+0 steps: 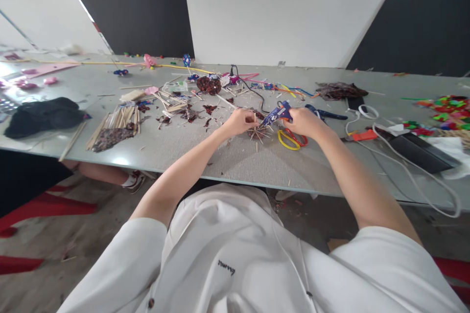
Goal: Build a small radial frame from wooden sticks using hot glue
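In my right hand [299, 120] is a blue hot glue gun [276, 113], its nozzle pointing left and down. The fingers of my left hand [240, 121] are pinched around a short wooden stick [255, 118]. Right below the nozzle lies a small dark piece with thin wooden sticks [259, 133] fanning out from it on the table. Whether the nozzle touches it, I cannot tell. Scissors with yellow and red handles [290, 140] rest beneath my right hand. A dark blue-handled tool [330, 113] lies just beyond my right wrist.
Loose sticks and dark fabric scraps [189, 113] litter the table to the left. A bundle of sticks [123, 120] sits on patterned cloth there. At right are a white cable [414, 176], a black box [422, 150] and colourful pieces [451, 117]. Another person's leg [103, 172] shows under the table.
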`<move>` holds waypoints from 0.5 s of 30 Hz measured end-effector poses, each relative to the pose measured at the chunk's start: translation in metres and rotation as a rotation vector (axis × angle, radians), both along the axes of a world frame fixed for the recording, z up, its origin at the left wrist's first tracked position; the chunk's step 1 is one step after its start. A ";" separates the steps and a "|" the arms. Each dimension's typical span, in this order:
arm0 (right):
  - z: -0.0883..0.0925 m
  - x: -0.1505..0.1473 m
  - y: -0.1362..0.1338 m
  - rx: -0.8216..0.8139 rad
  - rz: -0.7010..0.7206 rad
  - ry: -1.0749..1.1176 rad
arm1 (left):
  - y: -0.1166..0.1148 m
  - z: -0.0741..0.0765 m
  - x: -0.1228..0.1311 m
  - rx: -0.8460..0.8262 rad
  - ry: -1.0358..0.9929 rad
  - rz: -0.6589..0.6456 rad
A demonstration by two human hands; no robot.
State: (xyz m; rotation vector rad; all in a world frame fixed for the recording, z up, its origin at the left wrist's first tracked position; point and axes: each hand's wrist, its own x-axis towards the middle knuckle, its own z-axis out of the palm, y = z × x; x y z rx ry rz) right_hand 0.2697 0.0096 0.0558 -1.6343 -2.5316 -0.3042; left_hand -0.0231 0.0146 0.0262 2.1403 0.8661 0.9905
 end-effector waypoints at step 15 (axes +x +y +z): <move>-0.001 -0.001 0.001 -0.014 -0.012 0.007 | 0.001 -0.001 0.000 -0.002 0.001 0.009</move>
